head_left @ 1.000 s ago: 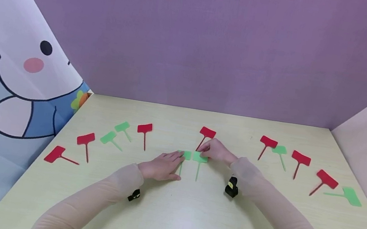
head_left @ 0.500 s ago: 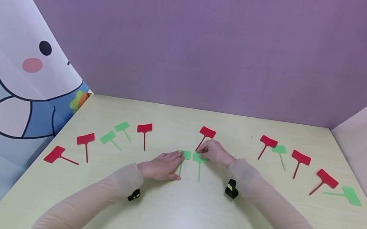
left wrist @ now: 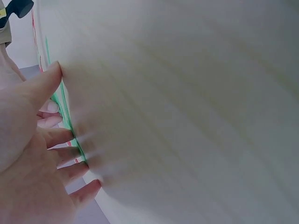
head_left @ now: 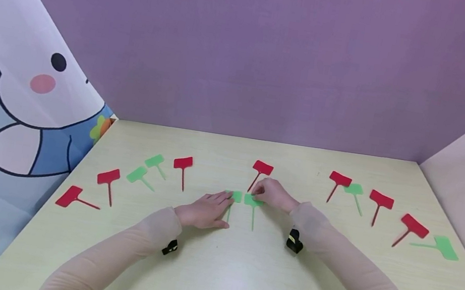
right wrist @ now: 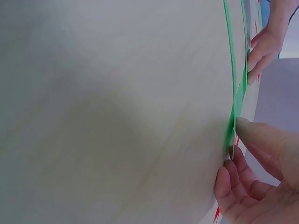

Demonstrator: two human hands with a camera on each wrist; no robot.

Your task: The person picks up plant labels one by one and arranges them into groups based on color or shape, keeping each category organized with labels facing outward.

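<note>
Two green T-shaped tags lie side by side at the middle of the pale table (head_left: 212,282). My left hand (head_left: 226,203) rests flat with straight fingers on the left green tag (head_left: 237,197), and the left wrist view shows those fingers (left wrist: 63,137) along its edge (left wrist: 65,116). My right hand (head_left: 258,192) arches over the right green tag (head_left: 253,201) and pinches its head. In the right wrist view the thumb (right wrist: 254,133) and fingers meet at that tag (right wrist: 232,123). A red tag (head_left: 262,168) lies just behind the right hand.
More tags lie in an arc: red (head_left: 183,162), (head_left: 108,176), (head_left: 69,196) and green (head_left: 154,160), (head_left: 137,174) on the left; red (head_left: 340,179), (head_left: 381,200), (head_left: 414,226) and green (head_left: 354,189), (head_left: 445,248) on the right. A purple wall (head_left: 273,56) stands behind, a cartoon curtain (head_left: 20,83) at left.
The right green tag's stem has swung slightly to the right under my right hand. The left hand has stayed where it was.
</note>
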